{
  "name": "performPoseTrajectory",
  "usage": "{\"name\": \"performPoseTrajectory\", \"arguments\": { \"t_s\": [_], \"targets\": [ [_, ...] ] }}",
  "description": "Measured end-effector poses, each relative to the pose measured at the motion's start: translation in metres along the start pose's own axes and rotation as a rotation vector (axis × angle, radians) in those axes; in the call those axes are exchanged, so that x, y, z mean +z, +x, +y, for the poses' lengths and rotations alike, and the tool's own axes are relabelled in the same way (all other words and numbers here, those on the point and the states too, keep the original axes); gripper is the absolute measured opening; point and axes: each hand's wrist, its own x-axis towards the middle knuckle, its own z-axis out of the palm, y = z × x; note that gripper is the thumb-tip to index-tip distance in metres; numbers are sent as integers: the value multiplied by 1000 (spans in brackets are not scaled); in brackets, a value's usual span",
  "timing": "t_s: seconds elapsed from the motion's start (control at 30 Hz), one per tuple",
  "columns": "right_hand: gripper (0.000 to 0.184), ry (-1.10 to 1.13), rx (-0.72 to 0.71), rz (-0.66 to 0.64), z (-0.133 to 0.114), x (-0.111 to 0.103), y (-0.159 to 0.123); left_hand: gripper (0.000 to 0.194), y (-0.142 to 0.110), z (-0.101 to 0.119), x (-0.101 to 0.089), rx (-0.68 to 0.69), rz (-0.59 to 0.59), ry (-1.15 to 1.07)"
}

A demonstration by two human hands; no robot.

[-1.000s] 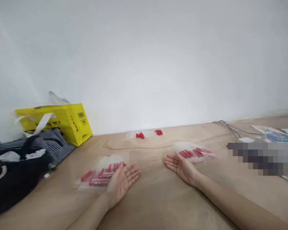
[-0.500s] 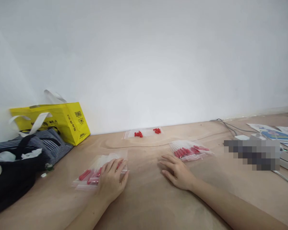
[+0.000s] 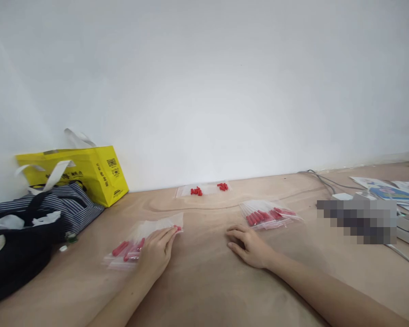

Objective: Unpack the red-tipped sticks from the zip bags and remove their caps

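Note:
My left hand (image 3: 157, 250) lies over the left pile of clear zip bags (image 3: 150, 225). Its thumb and fingers are pinched on the edge of the top zip bag (image 3: 177, 219), beside a red piece (image 3: 178, 228) inside it. More red pieces (image 3: 120, 248) show through the bags left of that hand. Resting on the table, my right hand (image 3: 249, 247) is empty, its fingers slightly curled and the thumb apart. Just beyond it, a fanned stack of zip bags (image 3: 272, 213) holds several red pieces, and the hand does not touch it.
Near the wall, small red pieces (image 3: 197, 191) lie on flat clear bags (image 3: 209, 188). A yellow bag (image 3: 109, 177), a striped bag (image 3: 78, 209) and a black bag (image 3: 20, 268) crowd the left. Cables (image 3: 322, 177), papers (image 3: 385, 188) and a blurred-out object (image 3: 361, 220) are at right.
My left fingers and thumb have drawn together at the bag's right edge, uncovering more of the bag. My right fingers have curled in a little; that hand stays in nearly the same place.

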Motion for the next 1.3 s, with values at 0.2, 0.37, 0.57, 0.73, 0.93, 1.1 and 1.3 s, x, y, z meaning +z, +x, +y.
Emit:
{"name": "performPoseTrajectory", "arguments": {
  "t_s": [0.2,0.37,0.57,0.73,0.93,1.1,1.3],
  "targets": [
    [46,-26,-84,84,-6,12,18,30,16,43,10,117,-94,-216],
    [35,-178,-183,109,-5,20,37,28,27,71,22,202,-136,-296],
    [14,-314,-101,164,5,22,38,21,21,75,15,-29,-1,-242],
    [15,-281,37,262,7,16,31,41,15,81,8,-436,-364,-496],
    [14,-229,10,282,0,16,26,31,29,91,7,-1081,-397,-1286],
    [20,-321,-226,154,-3,19,26,15,36,86,10,-1208,-303,-1484],
    [24,-295,-316,73,2,14,27,17,39,79,16,-1195,-353,-1482]
  ]
}}
